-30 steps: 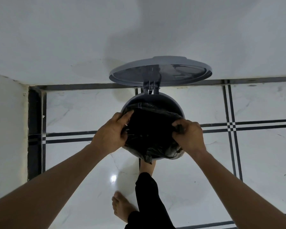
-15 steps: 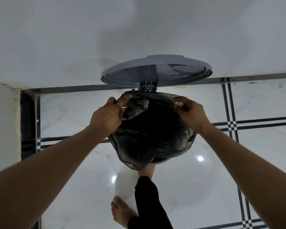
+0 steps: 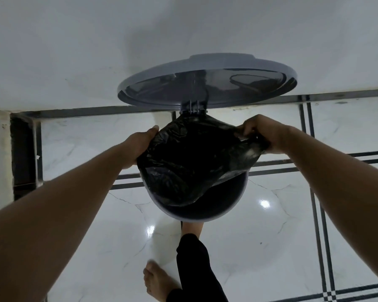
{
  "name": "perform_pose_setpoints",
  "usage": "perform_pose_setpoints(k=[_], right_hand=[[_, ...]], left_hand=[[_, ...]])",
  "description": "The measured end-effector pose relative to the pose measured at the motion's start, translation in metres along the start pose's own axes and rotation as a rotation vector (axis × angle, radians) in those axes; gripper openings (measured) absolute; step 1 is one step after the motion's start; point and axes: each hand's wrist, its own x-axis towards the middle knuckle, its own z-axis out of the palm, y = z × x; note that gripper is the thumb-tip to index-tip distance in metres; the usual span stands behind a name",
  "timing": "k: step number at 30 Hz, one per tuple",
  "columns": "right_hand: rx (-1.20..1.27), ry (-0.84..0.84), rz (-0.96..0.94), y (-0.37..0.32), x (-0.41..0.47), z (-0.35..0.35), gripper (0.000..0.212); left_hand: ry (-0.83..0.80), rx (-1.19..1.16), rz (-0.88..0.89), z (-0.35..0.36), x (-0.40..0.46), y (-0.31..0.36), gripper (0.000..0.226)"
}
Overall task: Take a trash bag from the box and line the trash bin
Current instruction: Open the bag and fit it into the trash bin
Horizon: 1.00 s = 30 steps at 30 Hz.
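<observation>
A round grey pedal bin (image 3: 207,216) stands on the floor against the wall, its lid (image 3: 205,70) swung up and open. A black trash bag (image 3: 190,162) is spread over the bin's mouth, covering the far and left rim; the near right part of the rim is bare. My left hand (image 3: 140,147) holds the bag's edge at the left side of the rim. My right hand (image 3: 262,134) pinches the bag's edge at the far right, pulled outward past the rim. The box is not in view.
A white wall (image 3: 140,40) rises right behind the bin. The floor is glossy white marble tile (image 3: 271,236) with dark stripes. One bare foot (image 3: 191,228) rests at the bin's pedal; the other foot (image 3: 159,282) stands nearer. A dark gap (image 3: 22,153) lies at the left wall.
Both hands have stretched the bag wider over the far rim. The bag's near edge has come off the bin's near right rim, which now shows bare.
</observation>
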Motion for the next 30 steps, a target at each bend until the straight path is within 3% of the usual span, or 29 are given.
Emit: perform_pose_setpoints(k=[3,5,7,10,13,16,18,20,24,30], right_hand=[[0.094,0.051,0.054,0.028,0.001,-0.004,0.041],[0.143,0.109,0.086,0.048,-0.005,0.001,0.032],[0.213,0.141,0.089,0.065,-0.014,0.010,0.022],[0.245,0.236,0.024,0.085,-0.032,0.026,0.010],[0.293,0.312,-0.039,0.097,-0.047,0.043,0.013],[0.314,0.336,-0.099,0.110,-0.057,0.059,0.029],[0.295,0.397,-0.114,0.118,-0.063,0.066,0.050],[0.319,0.453,-0.117,0.125,-0.068,0.073,0.058],[0.468,0.507,-0.099,0.135,-0.077,0.077,0.042],[0.867,0.254,0.099,0.163,-0.075,0.071,0.020]], left_hand=[[-0.132,-0.168,0.082,-0.002,-0.009,-0.019,0.065],[-0.119,-0.182,0.206,0.000,-0.019,-0.036,0.054],[-0.007,-0.222,0.298,0.005,-0.029,-0.056,0.040],[0.160,-0.365,0.303,0.021,-0.051,-0.082,0.060],[0.399,-0.309,0.214,0.041,-0.071,-0.104,0.064],[0.507,-0.345,0.046,0.059,-0.088,-0.123,0.042],[0.443,-0.552,-0.026,0.068,-0.097,-0.131,0.026],[0.373,-0.726,-0.079,0.074,-0.105,-0.136,0.017],[0.218,-0.887,-0.158,0.085,-0.114,-0.148,0.016],[0.062,-0.919,-0.192,0.097,-0.118,-0.159,0.017]])
